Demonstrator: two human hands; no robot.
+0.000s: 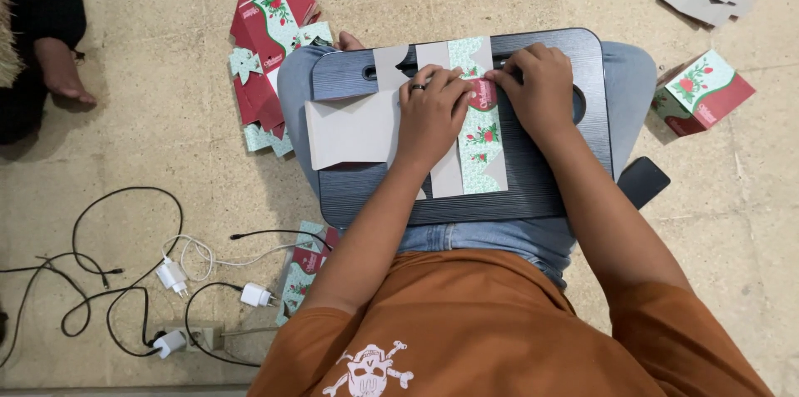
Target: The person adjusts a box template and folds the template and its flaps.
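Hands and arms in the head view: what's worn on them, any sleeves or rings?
Both arms are bare to above the elbow; short orange T-shirt sleeves start near the shoulders. The left hand wears a dark ring. The right hand shows no ring or watch.

I see a black lap tray point(541, 189) at frame centre carrying a flat printed carton blank point(358, 126). The tan floor point(166, 156) holds folded cartons point(270, 31) upper left, a finished box point(702, 93) right, cables point(125, 280) lower left.

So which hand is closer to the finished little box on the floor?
Right. The right hand presses the flat printed card on the lap tray, on the side toward the folded box. The left hand lies farther away.
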